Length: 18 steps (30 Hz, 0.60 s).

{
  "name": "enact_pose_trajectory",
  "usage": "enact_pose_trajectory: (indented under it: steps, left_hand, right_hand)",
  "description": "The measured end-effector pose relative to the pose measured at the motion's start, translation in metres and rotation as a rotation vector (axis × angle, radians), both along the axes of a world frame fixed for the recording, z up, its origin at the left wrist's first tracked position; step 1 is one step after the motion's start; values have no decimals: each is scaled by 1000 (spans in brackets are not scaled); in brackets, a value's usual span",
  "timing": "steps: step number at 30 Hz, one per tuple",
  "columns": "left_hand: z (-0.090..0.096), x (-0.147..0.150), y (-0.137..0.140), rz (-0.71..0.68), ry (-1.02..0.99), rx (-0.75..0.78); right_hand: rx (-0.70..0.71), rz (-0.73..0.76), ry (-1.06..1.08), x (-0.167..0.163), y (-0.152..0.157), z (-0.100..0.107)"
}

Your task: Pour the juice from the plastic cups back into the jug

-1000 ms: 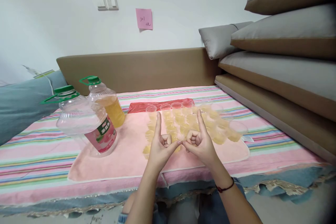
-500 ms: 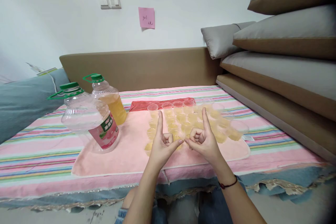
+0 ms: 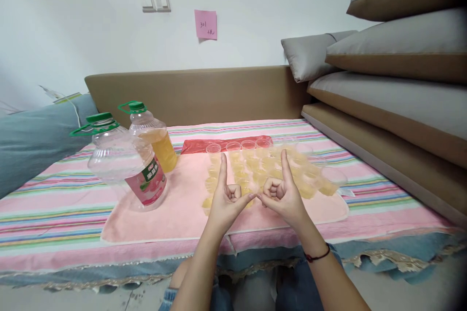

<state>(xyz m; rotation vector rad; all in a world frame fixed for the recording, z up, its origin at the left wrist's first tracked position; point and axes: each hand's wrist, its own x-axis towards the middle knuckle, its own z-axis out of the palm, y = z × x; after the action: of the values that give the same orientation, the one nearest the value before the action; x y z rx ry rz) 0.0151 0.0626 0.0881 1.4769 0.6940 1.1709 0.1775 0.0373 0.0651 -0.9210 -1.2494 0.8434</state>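
My left hand (image 3: 229, 200) is raised with its index finger pointing up and its thumb stretched inward. The other fingers are curled, and it holds nothing. My right hand (image 3: 283, 200) mirrors that shape, also holding nothing, with a dark cord bracelet (image 3: 316, 255) on the wrist. Both thumb tips meet or nearly meet. Behind the hands stand several rows of clear plastic cups (image 3: 327, 184) with yellow liquid, partly hidden by my fingers. They rest on a pink cloth (image 3: 146, 228).
To the left stand a nearly clear, pink-labelled jug (image 3: 148, 182) and another jug (image 3: 164, 148) with yellow liquid, both green-capped. A red plastic sheet (image 3: 195, 146) lies behind the cups. Stacked cushions (image 3: 394, 92) line the right side. A pink note (image 3: 206, 25) is on the wall.
The view has shifted slightly, so the jugs and wall items appear a little farther right. My hands keep the same pose; no object has visibly moved.
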Motion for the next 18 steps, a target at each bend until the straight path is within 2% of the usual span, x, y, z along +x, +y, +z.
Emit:
enact_pose_trajectory:
  steps: [10,18]
  left_hand:
    - [-2,-2,1,-7,14,-13]
    - [3,-1,-1,-6,-19,-26]
  right_hand:
    - [-6,7,-4,-1,1,-1]
    - [-16,6,-24,-2,-1,2]
